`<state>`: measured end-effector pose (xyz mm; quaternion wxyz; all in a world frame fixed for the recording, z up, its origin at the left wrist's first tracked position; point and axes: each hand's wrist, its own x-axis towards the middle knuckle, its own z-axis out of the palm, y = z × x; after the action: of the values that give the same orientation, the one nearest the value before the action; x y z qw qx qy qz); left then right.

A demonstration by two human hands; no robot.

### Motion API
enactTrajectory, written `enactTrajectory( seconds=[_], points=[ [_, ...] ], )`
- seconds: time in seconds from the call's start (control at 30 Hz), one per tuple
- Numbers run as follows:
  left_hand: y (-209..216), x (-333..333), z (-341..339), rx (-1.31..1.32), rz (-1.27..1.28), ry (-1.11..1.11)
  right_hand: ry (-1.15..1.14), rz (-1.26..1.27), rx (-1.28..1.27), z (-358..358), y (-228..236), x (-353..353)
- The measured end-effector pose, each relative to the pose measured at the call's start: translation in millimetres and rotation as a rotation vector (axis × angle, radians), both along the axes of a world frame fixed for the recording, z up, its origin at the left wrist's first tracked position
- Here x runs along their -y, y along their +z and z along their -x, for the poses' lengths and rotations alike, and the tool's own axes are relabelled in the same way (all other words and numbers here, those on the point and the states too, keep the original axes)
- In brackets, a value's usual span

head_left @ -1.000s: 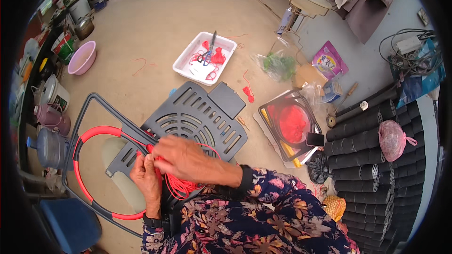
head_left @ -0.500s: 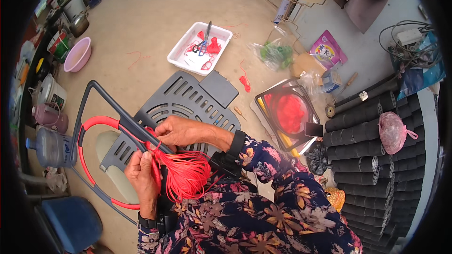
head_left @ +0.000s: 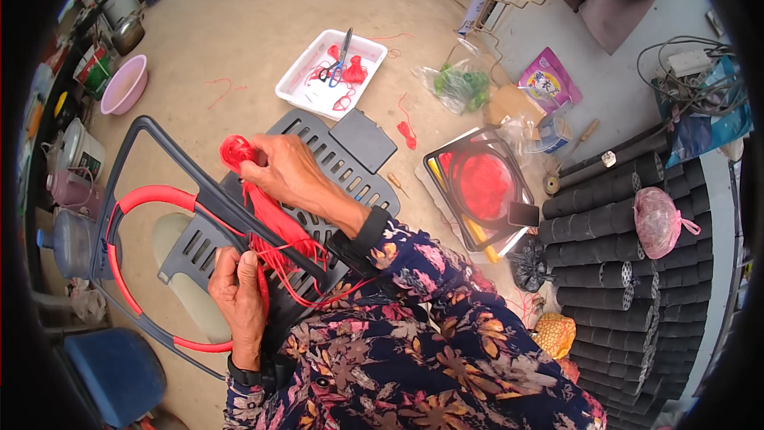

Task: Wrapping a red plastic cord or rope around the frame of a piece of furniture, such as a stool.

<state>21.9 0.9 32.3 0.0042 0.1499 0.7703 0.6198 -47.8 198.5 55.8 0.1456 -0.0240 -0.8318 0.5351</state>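
My right hand (head_left: pixel 290 171) is closed around the looped end of a thick red cord bundle (head_left: pixel 274 219), lifted above the grey slatted plastic seat. The bundle hangs down across a dark grey tubular frame (head_left: pixel 185 161). A ring (head_left: pixel 156 193) on that frame has red cord wrapped around parts of it. My left hand (head_left: pixel 238 291) pinches red cord against the ring's near right side, thumb up; its fingertips are partly hidden. Loose red strands (head_left: pixel 306 283) trail from there toward my lap. The slatted seat (head_left: pixel 306 139) lies beneath both hands.
A white tray (head_left: pixel 290 95) with scissors (head_left: pixel 338 64) and red cord stands ahead. Right of me, a dark frame (head_left: pixel 521 183) lies over red material, near a screwdriver-like tool (head_left: pixel 397 184) and black rolls (head_left: pixel 597 223). At left are a pink basin (head_left: pixel 125 86), water jug (head_left: pixel 73 243) and blue stool (head_left: pixel 115 374).
My right hand has moved up and away, carrying the cord bundle over the frame's bar from its near side. My left hand stays at the ring. The view has shifted slightly.
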Motion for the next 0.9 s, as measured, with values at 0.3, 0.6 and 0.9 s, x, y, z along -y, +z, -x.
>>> enactTrajectory(
  seconds=[0.3,0.6,0.9],
  points=[
    [9.2,-11.2,-1.0,0.524,-0.369,-0.137,0.45,-0.095,0.036,38.7,-35.1,23.5],
    [-9.1,-11.2,10.3,0.657,-0.45,-0.24,0.108,-0.185,-0.272,-1.3,36.4,16.8],
    [-12.5,-7.6,18.5,0.773,-0.485,-0.205,0.273,-1.058,-0.357,-0.4,15.0,66.0]
  ],
)
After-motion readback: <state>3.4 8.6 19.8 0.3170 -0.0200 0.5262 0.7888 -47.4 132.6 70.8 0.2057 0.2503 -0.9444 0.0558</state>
